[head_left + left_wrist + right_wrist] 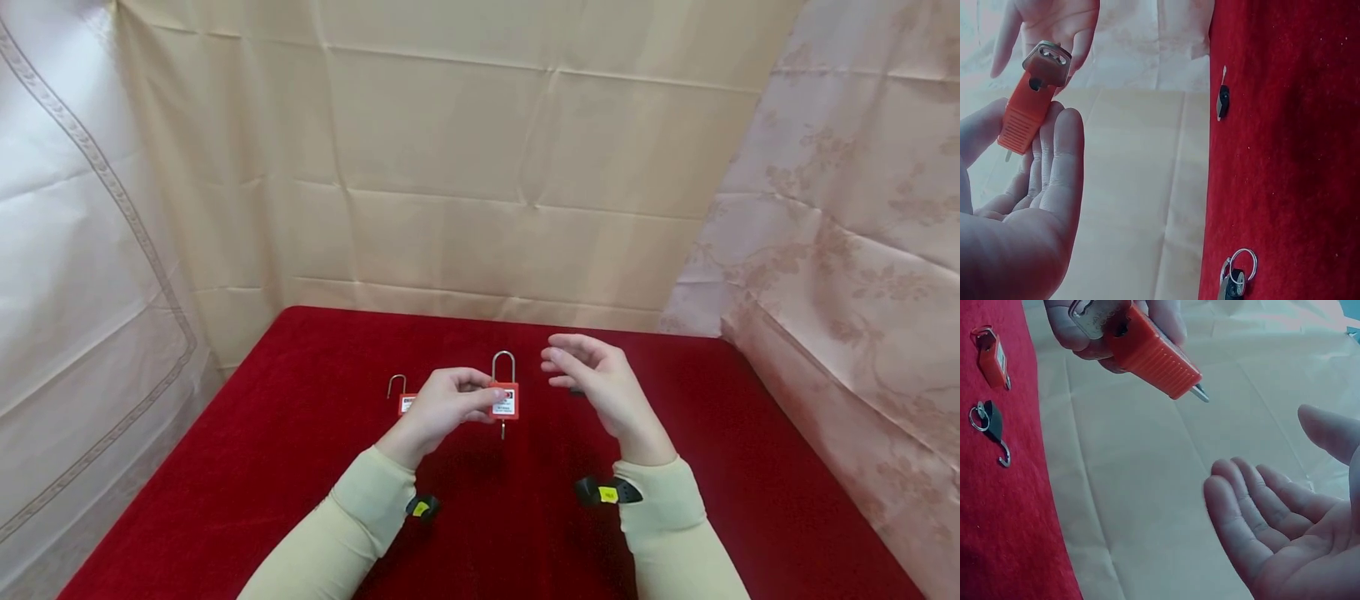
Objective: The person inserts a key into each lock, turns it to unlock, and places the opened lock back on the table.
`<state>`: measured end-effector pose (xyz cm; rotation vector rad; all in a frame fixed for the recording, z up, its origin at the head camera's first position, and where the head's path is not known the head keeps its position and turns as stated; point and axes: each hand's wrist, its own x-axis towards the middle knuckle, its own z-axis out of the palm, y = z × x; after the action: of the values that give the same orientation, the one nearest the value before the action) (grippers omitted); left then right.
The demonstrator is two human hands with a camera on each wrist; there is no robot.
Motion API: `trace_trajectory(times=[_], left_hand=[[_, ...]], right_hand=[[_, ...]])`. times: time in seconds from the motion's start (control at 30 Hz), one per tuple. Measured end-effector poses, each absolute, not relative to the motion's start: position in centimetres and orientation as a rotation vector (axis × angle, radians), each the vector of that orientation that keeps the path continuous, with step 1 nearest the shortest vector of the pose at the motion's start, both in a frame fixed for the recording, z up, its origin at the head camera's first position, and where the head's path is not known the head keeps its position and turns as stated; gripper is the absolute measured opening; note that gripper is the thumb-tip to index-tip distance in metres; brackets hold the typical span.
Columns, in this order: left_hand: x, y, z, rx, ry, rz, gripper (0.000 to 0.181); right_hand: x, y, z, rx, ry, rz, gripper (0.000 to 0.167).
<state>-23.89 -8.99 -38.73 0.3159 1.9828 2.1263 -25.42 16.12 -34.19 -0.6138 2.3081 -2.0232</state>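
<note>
My left hand (442,408) pinches a red padlock (505,402) between thumb and fingers, its long silver shackle upward and a key (503,430) hanging from its bottom. In the left wrist view, the key (1047,62) sits in the underside of the red padlock (1022,115) above my left palm (1029,231). To the right of the padlock, touching nothing, my right hand (603,387) is held with its fingers loosely bent. The right wrist view has this right hand (1291,531) below the padlock (1154,359), with a gap between them.
Left of my left hand, a second red padlock (407,403) with its shackle raised lies on the red cloth-covered table (225,467). The right wrist view also has a black hook with a ring (991,422). A small dark item (576,391) lies beside my right hand. Cloth curtains surround the table.
</note>
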Motion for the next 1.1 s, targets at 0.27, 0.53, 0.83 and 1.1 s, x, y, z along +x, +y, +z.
trace_trajectory(times=[0.27, 0.53, 0.83, 1.1], left_hand=[[-24.0, -8.9, -39.1, 0.341, 2.007, 2.095, 0.032], [-23.8, -8.8, -38.9, 0.334, 2.027, 2.095, 0.03], [-24.0, -8.8, -39.1, 0.324, 2.064, 2.075, 0.03], [-24.1, -8.7, -39.4, 0.35, 2.059, 2.083, 0.027]], right_hand=[[-25.9, 15.5, -35.2, -0.59, 2.322, -2.016, 0.033], [-26.0, 14.8, -35.9, -0.577, 2.343, -1.95, 0.032], [-26.2, 14.4, -36.5, -0.603, 2.34, -1.889, 0.029], [-26.3, 13.8, -37.1, -0.605, 2.274, -1.906, 0.027]])
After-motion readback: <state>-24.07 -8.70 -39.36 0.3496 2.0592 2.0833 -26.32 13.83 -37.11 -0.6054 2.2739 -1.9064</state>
